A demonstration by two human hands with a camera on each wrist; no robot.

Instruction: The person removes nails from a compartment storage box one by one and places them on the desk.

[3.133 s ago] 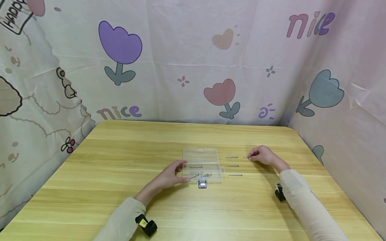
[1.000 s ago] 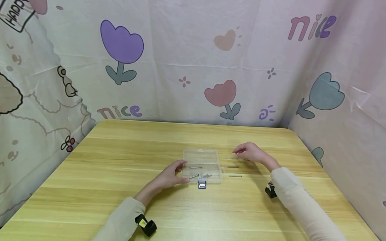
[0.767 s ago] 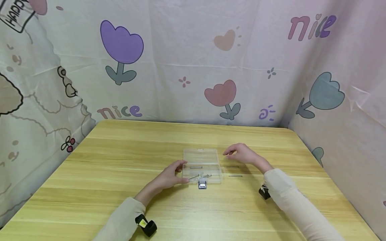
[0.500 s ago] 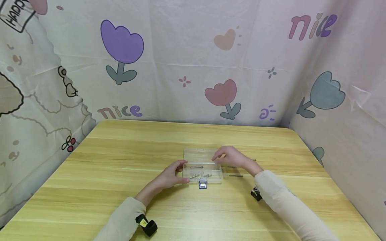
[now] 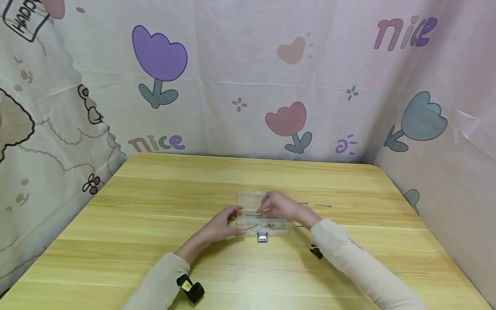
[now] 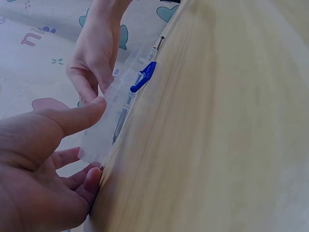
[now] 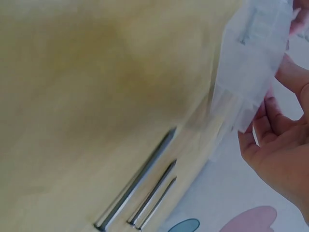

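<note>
We see a transparent box (image 5: 280, 226) lying flat on the bench (image 5: 155, 198), its lid (image 5: 249, 199) opened backward, a blue latch (image 6: 143, 77) at its front. Inside, one nail (image 5: 253, 215) lies in the rear part and two slanted nails (image 5: 251, 226) in the front, if we count correctly through the plastic. To the right, three grey nails (image 7: 137, 180) lie nearly parallel, points toward the box; another nail (image 5: 323, 205) lies farther.

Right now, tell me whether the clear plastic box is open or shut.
The box is open: its lid is folded back at the far side, and nails show uncovered inside.
</note>
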